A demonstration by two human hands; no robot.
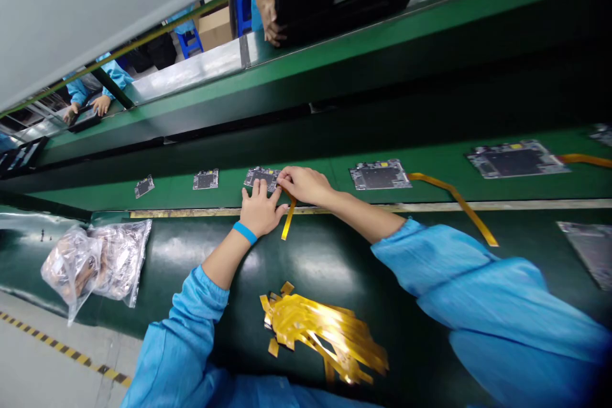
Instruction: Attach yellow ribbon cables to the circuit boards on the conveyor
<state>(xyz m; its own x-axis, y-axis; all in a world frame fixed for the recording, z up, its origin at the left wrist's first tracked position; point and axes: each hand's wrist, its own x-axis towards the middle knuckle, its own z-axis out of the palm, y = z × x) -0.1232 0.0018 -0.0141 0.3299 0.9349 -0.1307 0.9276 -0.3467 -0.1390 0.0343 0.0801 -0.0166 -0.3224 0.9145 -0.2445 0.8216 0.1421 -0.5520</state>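
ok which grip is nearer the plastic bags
Left. The left grip is to the right of the plastic bags; the right grip is farther right, at a circuit board.

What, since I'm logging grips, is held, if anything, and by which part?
The right hand appears to pinch the amber ribbon by its end at the circuit board; the exact spot is hidden. The left hand rests spread on that board.

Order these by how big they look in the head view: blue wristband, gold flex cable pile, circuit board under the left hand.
1. Gold flex cable pile
2. Circuit board, partly covered by the left hand
3. Blue wristband
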